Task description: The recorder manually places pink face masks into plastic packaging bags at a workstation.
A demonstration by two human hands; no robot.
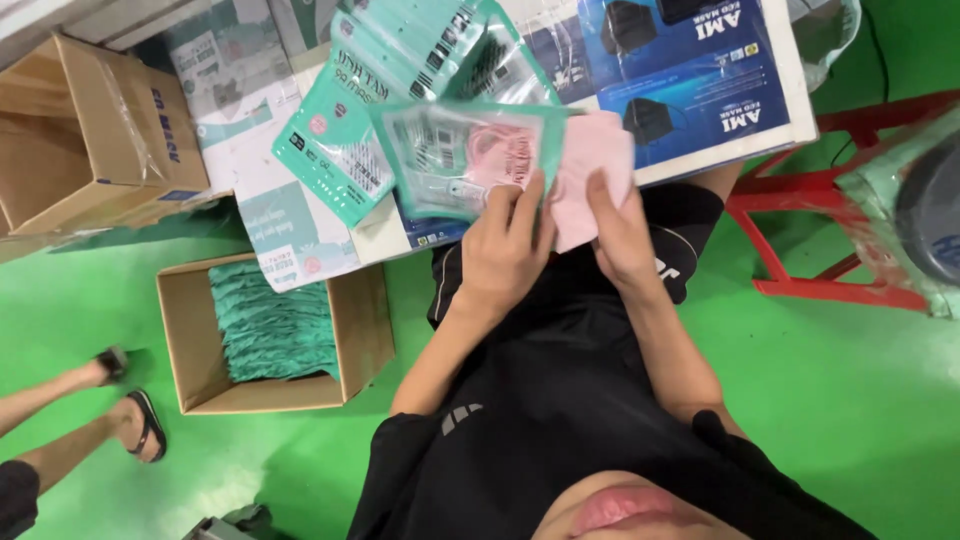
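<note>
Green floor [860,400] all around; far left, another person's sandalled feet [130,400] at frame edge. Top left, open empty cardboard box [70,140]; below it, second open carton [200,340] on floor, packed with teal packets [275,330]. Centre top, white work surface [800,90] covered with printed sheets and blue printed cartons [680,70], plus loose pile of teal mask pouches [400,90] fanned out. Left hand [505,250] gripping lower edge of clear-fronted teal pouch [455,160], thumb on front, fingers behind, clamped on it above lap. Just right, touching pouch's right side, stack of pink face masks [595,165] pinched by right hand [620,240], thumb on top of lower edge. Hands close together, not touching, each closed on own item. Whether masks already partly inside pouch: cannot tell. Black shorts [560,400] below hands. Far right, red metal stool frame [800,230], beside it plastic-wrapped bundle [900,200] with dark round object inside.
</note>
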